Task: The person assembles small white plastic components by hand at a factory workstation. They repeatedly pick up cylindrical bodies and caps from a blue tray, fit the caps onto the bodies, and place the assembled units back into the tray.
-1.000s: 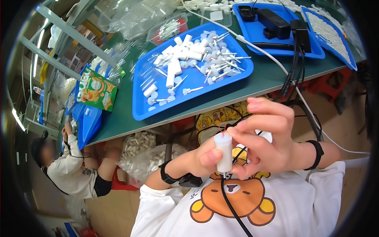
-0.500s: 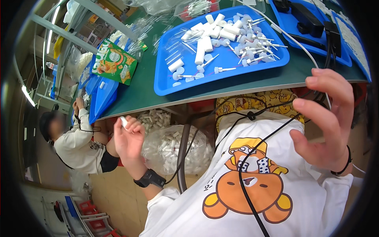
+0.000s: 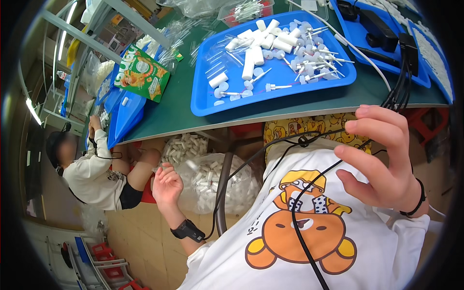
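Observation:
My left hand (image 3: 167, 187) is beside the table's front edge, palm up with fingers loosely bent and nothing visible in them. Just to its right, a blurred white cylinder (image 3: 192, 165) appears in the air over a clear plastic bag (image 3: 241, 195) full of similar white cylinders. My right hand (image 3: 386, 166) hangs in front of my shirt, below the table edge, its fingers spread and holding nothing. Above both hands, a blue tray (image 3: 200, 107) on the table carries white cylinders (image 3: 248, 64), clear tubes and small white parts with translucent round discs (image 3: 258, 71).
A green snack pouch (image 3: 142, 75) stands left of the tray on the green table (image 3: 166, 116). Black cables (image 3: 251, 157) cross my lap and shirt. More blue trays (image 3: 420, 77) with black devices lie to the right. At the left sits another person (image 3: 92, 179).
The white cylinder has left my left hand and is now above the bag. That hand moved slightly right and down. My right hand shifted left and down, fingers still spread.

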